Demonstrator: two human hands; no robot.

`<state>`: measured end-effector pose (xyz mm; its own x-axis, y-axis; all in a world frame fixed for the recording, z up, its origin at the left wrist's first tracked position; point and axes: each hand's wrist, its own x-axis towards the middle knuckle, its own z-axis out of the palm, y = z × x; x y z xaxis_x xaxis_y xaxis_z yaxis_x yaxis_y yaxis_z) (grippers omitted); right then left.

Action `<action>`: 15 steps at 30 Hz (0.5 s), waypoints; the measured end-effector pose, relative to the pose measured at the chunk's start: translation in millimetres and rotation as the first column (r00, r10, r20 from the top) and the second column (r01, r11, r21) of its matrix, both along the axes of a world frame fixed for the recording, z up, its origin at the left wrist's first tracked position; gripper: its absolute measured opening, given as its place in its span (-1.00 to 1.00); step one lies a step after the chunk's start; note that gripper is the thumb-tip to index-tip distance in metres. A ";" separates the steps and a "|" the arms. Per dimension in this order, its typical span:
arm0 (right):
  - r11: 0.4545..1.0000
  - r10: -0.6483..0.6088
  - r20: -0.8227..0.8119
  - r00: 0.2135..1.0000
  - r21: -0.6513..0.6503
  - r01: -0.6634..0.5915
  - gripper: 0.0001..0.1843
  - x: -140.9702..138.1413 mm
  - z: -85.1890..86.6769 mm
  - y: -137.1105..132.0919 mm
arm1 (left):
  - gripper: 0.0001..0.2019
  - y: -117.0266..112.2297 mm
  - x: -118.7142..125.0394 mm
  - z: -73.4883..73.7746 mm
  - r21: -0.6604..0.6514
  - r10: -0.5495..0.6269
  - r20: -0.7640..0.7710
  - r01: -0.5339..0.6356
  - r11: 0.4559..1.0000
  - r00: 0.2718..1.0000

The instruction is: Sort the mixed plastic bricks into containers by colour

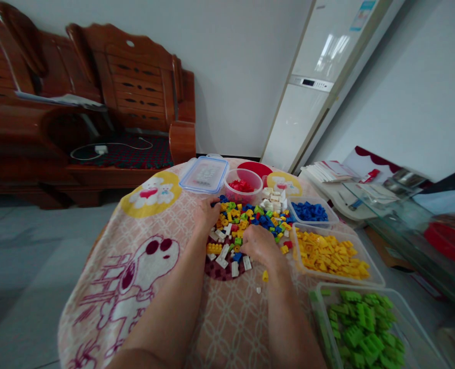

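Observation:
A mixed heap of toy building bricks (242, 215) in yellow, white, blue, green and red lies in the middle of the table. My left hand (207, 212) rests at the heap's left edge, fingers curled in by the blue and yellow bricks; whatever it holds is hidden. Over the front right of the heap, my right hand (258, 242) points down with its fingers drawn together. Its fingertips are among the bricks, and I cannot make out what is between them. White bricks (222, 256) lie loose just in front of the hands.
Round tub (243, 182) with red bricks stands behind the heap, beside a clear lid (204, 174). White bricks (274, 200) form a pile. Along the right are boxes of blue (309, 211), yellow (329, 254) and green bricks (363, 328). A patterned cloth (227, 323) covers the table.

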<state>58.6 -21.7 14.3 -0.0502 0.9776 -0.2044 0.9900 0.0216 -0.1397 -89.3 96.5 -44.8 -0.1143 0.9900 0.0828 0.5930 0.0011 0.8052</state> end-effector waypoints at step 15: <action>0.324 0.052 -0.997 0.060 0.073 0.943 -0.55 100.1 -27.2 11.7 | -0.63 0.7 1.1 -1.5 -0.003 0.005 -0.005 -0.005 1.000 1.000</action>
